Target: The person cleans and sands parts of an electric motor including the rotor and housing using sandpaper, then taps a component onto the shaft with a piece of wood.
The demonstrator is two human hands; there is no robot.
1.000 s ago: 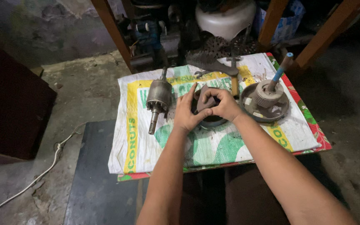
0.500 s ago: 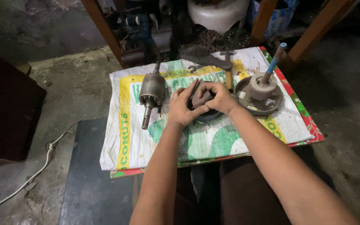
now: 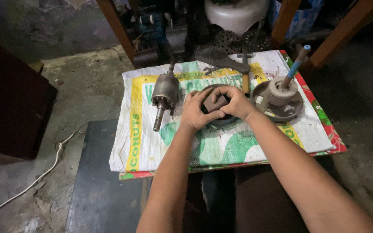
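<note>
Head view, looking down on a low work surface covered by a printed woven sack (image 3: 221,142) in white, green and yellow. Both hands meeting at the middle of the sack over a dark round motor housing (image 3: 221,121) lying flat, open face up. Left hand (image 3: 197,111) curled round the housing's left rim, thumb toward the centre. Right hand (image 3: 237,101) curled over the right rim, fingers bent inward. Between the two, a small dark block-shaped part (image 3: 215,103) pinched by the fingertips of both hands, sitting in the housing's opening; exactly how deep, impossible to tell, with the fingers covering its edges. Both hands closed in a grip, neither released.

Housing straight ahead of the body, on the midline, equally near both hands; no long axis to speak of, being round, with its bore pointing up at the camera.

Just left of the left hand, apart from it: a motor armature (image 3: 165,92), shaft running toward the near edge and slightly left. Right of the right hand, near but not touching: a round end cover with a gear hub (image 3: 279,97), a blue-handled tool (image 3: 296,67) standing tilted in it. Behind the hands, a dark toothed comb-like piece (image 3: 219,58) at the sack's far edge. White cable (image 3: 44,172) trailing over the concrete floor at left.
</note>
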